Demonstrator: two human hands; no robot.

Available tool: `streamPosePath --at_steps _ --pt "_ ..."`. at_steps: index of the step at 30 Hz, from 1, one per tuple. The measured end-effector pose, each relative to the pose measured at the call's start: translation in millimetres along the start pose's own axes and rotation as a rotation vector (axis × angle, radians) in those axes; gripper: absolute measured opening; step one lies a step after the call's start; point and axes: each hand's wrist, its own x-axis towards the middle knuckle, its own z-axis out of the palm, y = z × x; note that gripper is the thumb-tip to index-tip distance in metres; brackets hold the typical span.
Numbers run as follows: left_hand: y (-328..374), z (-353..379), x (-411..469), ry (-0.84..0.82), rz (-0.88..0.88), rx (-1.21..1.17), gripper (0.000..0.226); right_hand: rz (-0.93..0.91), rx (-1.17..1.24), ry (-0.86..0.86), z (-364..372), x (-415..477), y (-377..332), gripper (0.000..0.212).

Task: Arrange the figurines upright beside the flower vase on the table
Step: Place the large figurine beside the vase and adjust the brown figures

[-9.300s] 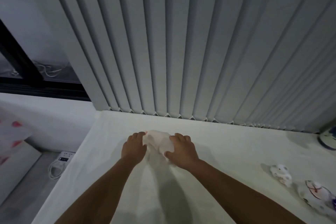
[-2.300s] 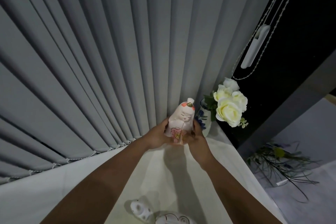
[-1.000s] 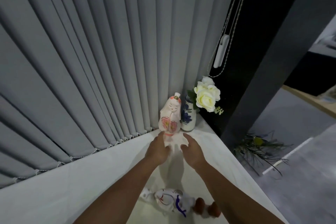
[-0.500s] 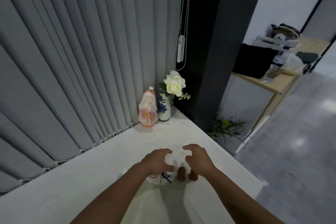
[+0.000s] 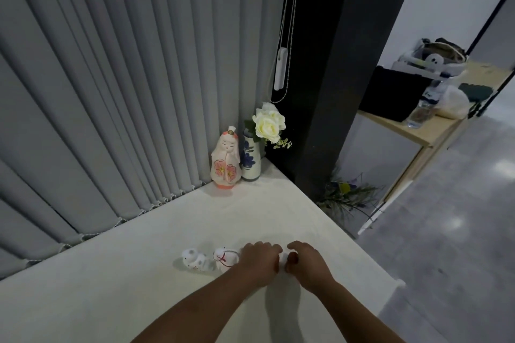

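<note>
Hands, left and right, clasp one of three figurines.

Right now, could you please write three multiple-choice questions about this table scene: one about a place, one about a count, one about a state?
1. Where does the doll figurine stand?
A. touching the left side of the flower vase
B. at the table's near edge
C. on the floor

2. How many figurines show on the table?
A. one
B. three
C. five

3. How is the small spotted figurine posed?
A. upright
B. lying on its side
C. held in the air

Answers: 1 A, it stands against the vase in the corner. 2 B, the doll, the spotted one and the one under the left hand and right hand. 3 B, it lies flat on the cloth.
</note>
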Motion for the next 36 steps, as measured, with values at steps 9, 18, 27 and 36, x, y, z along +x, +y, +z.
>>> streamPosePath --at_steps 9,18,27,36 --pt "1.0 -11.3 35.0 0.059 -0.145 -0.099 0.036 -0.182 -0.055 -0.115 -28.1 50.4 17.5 0.03" --pt "6.4 -33.0 66.2 0.236 -0.361 -0.249 0.035 -0.392 -0.077 -0.085 -86.5 121.7 12.3 0.02" --pt "-1.5 -45.0 99.3 0.467 -0.529 -0.433 0.022 -0.539 -0.039 -0.091 -102.5 183.8 -9.1 0.026" --pt "-14.4 -51.0 140.6 0.474 -0.598 -0.459 0.018 -0.616 -0.129 -0.171 -85.7 231.6 -24.6 0.01"
